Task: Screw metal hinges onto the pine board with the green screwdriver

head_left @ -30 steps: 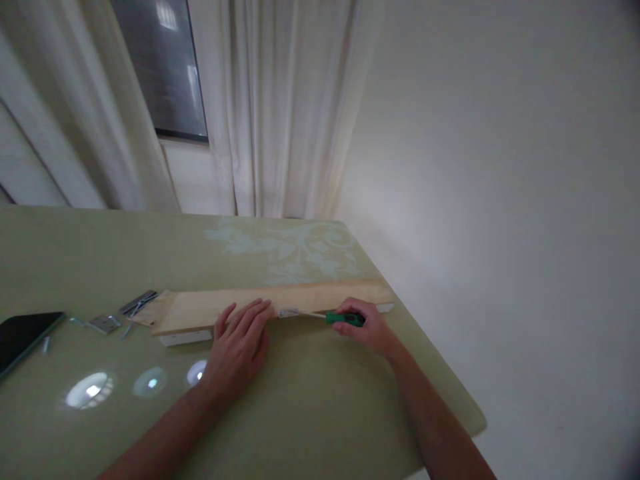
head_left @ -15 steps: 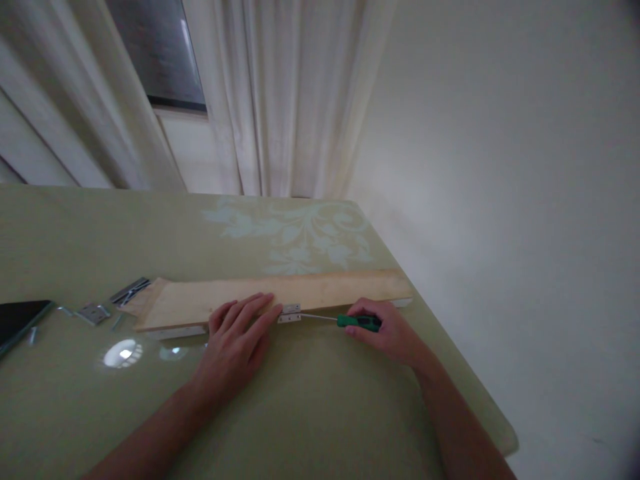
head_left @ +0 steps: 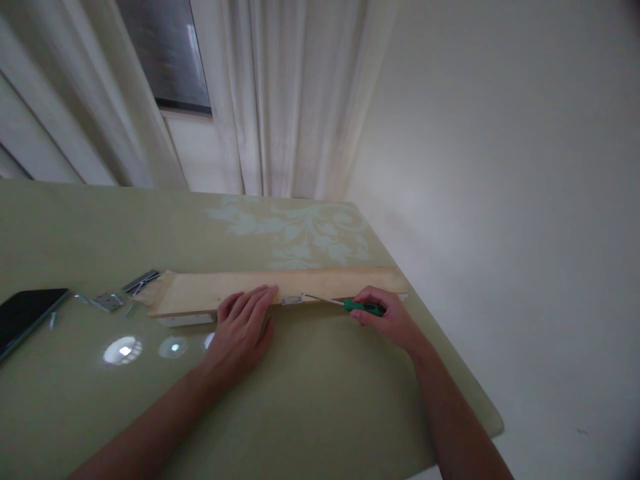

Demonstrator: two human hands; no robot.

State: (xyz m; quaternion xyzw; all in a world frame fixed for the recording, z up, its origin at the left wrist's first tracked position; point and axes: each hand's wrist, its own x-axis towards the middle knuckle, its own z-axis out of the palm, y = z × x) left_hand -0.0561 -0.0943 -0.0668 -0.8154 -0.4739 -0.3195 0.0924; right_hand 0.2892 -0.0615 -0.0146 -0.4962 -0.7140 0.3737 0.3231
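Observation:
A long pale wooden board (head_left: 280, 285) lies flat across the green table (head_left: 310, 387). A small metal hinge (head_left: 291, 299) sits at the board's near edge. My left hand (head_left: 243, 327) lies flat with fingers stretched out, fingertips pressing on the board just left of the hinge. My right hand (head_left: 387, 317) is closed round the green handle of a screwdriver (head_left: 350, 305), whose thin shaft points left with its tip at the hinge.
A dark phone (head_left: 25, 313) lies at the left edge. Another hinge (head_left: 107, 302), a metal strip (head_left: 141, 282) and loose screws (head_left: 52, 321) sit left of the board. The table's right edge drops to a pale floor. Curtains hang behind.
The view shifted a little. My right hand has tilted the screwdriver so its tip sits at the hinge on the board's edge. My left hand stays pressed on the board.

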